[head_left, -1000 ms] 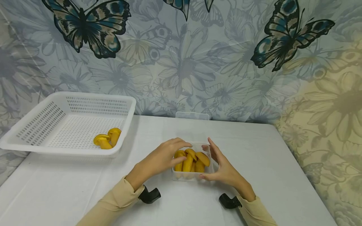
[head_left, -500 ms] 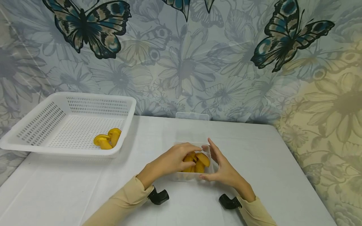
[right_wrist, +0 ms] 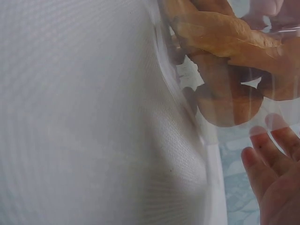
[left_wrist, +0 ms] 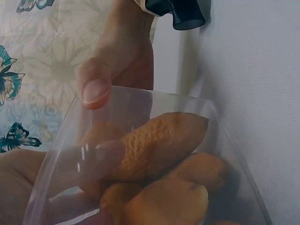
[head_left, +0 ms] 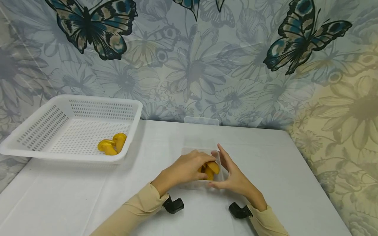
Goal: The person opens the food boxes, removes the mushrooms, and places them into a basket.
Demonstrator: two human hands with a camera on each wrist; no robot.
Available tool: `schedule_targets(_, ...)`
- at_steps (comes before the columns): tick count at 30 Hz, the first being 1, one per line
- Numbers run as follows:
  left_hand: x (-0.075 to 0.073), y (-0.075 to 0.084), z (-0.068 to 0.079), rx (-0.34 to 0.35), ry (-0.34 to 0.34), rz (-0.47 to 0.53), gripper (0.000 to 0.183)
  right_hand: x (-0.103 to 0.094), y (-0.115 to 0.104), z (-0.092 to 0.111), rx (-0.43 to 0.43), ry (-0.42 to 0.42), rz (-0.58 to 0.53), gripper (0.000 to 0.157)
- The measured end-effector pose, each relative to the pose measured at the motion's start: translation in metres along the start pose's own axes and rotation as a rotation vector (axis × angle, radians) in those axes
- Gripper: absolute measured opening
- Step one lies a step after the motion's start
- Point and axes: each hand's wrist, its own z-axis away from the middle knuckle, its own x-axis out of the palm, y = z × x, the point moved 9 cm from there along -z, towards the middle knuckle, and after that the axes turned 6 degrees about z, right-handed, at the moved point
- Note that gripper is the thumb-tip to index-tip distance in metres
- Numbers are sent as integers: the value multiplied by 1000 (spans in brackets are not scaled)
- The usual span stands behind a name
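Note:
Yellow mushrooms (head_left: 211, 170) fill the clear plastic box (head_left: 193, 185), several showing through its wall in the left wrist view. My left hand (head_left: 189, 167) reaches over the box from the left, fingers bent above the mushrooms and thumb apart from them. Through the plastic, its thumb overlaps a wrinkled mushroom (left_wrist: 159, 140). My right hand (head_left: 234, 175) holds the box at its right end, thumb at the front corner and fingers round the far side. In the right wrist view the right hand's fingers (right_wrist: 272, 152) lie close against the wall. My left hand hides the mushrooms at the left.
A white perforated basket (head_left: 79, 157) stands at the left with two yellow mushrooms (head_left: 112, 144) in its right corner. A clear plastic panel (head_left: 201, 121) stands up behind the box at the table's back edge. Patterned cloth (head_left: 195, 65) hangs behind the white table (head_left: 280, 164).
My left hand has moved right across the box, from the leftmost mushrooms to those at the right, covering more of them. My right hand and the box have stayed in place.

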Motion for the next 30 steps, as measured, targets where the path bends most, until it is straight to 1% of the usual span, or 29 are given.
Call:
schedule_targets(5, 1, 0, -2, -10, 15, -15, 53, 0, 0, 0, -9, -5, 1, 124)
schedule_targets(8, 0, 0, -2, -6, 26, 1, 47, 0, 0, -1, -11, -5, 9, 124)
schedule_targets(12, -1, 2, -1, 25, 33, 32, 40, -1, 0, -1, -10, -1, 14, 125)
schedule_targets(16, -1, 5, 0, 61, 15, 42, 42, -1, 0, -1, -7, -1, 10, 125)
schedule_targets(20, 0, 6, -1, 75, 0, 40, 45, -1, 2, -1, 1, 0, 9, 125)
schedule_targets(26, -3, 5, 1, 80, 14, 107, 40, -1, 4, -2, 21, 3, 13, 125)
schedule_targets(30, -7, 5, 3, 99, 37, 166, 36, -1, 4, -2, 35, 8, 25, 124)
